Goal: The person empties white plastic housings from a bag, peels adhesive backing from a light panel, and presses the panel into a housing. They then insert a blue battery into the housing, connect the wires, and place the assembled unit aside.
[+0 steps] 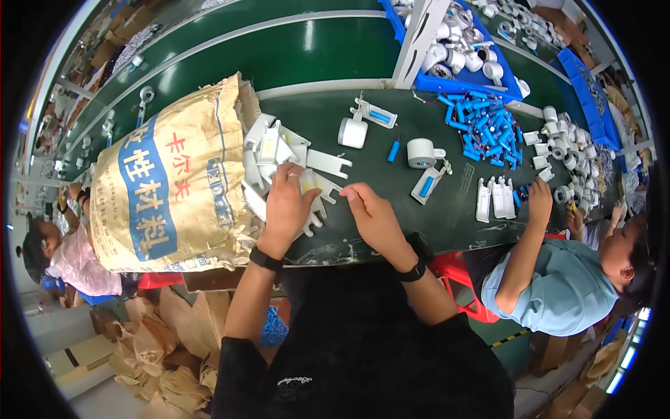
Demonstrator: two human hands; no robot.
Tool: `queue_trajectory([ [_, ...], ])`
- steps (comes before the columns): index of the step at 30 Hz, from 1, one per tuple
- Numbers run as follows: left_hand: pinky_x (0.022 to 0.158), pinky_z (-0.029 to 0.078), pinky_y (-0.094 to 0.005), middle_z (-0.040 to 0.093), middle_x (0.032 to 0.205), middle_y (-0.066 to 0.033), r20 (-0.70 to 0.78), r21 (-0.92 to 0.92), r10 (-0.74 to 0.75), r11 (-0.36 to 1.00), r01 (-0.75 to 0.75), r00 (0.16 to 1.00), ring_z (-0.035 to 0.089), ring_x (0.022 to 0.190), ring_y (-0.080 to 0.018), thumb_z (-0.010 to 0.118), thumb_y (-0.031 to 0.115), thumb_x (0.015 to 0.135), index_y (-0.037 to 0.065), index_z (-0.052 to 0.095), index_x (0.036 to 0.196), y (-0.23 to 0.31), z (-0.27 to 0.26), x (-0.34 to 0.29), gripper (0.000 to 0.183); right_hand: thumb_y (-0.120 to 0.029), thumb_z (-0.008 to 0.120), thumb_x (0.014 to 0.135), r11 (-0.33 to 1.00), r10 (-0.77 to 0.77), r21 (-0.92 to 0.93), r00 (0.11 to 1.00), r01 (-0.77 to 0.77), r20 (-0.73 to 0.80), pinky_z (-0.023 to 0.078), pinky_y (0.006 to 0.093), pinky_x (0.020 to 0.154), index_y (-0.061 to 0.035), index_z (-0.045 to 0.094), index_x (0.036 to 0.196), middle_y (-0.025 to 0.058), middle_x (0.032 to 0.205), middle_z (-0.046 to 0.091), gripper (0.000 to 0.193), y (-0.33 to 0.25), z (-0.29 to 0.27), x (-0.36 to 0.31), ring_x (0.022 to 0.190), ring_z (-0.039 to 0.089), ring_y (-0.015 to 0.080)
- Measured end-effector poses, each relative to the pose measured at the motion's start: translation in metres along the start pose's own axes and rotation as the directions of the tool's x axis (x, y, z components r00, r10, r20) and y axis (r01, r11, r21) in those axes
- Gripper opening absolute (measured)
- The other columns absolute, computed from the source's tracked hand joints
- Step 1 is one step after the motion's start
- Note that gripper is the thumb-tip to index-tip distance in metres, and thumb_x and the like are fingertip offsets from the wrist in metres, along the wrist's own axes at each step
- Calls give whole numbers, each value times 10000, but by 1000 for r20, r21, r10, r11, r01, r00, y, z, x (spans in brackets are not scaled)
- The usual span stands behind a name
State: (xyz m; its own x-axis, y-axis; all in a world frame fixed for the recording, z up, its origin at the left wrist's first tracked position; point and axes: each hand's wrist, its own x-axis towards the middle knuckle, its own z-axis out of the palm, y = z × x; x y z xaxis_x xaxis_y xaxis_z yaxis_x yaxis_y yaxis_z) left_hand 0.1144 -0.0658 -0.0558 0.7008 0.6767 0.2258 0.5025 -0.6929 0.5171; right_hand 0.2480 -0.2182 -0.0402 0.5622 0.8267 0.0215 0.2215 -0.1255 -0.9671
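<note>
Palm down, the left hand (285, 206) reaches with curled fingers over smooth, fork-ended white plastic parts (276, 150), heaped at the mouth of a creased tan sack (167, 174); whether it grips one, I cannot tell; the right hand (373, 216) angles inward above the scuffed green worktop (447, 220), thumb and forefinger together beside a pronged end, its grasp unclear.

The paper sack (187, 183) carries most of the lettering: big white characters down a blue band (149, 192), a column of large red characters (176, 167) right of it, smaller printing in blue boxes farther right, and fine dark print left of the band. The black shirt (377, 349) has a short line of white script. Pale marks on the table (335, 244) are too faint to read.
</note>
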Motion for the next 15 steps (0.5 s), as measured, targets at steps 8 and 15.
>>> queue_trajectory([
  [8, 641, 536, -274, 680, 905, -65, -131, -772, -457, 603, 198, 880, 642, 743, -128, 723, 172, 940, 14, 636, 1087, 26, -22, 15, 233, -202, 635, 1004, 884, 365, 313, 931, -348, 3, 226, 207, 481, -22, 614, 1260, -108, 632, 399, 313, -2, -5, -13, 541, 319, -5],
  [15, 767, 465, -207, 620, 986, -19, 91, -922, -343, 325, 209, 935, 569, 882, -77, 610, 58, 987, 22, 565, 1038, 78, -11, -45, 77, -216, 737, 936, 623, 359, 691, 918, -368, 165, 169, 216, 431, -66, 664, 983, -87, 662, 490, 174, -2, -9, 2, 478, 275, -12],
])
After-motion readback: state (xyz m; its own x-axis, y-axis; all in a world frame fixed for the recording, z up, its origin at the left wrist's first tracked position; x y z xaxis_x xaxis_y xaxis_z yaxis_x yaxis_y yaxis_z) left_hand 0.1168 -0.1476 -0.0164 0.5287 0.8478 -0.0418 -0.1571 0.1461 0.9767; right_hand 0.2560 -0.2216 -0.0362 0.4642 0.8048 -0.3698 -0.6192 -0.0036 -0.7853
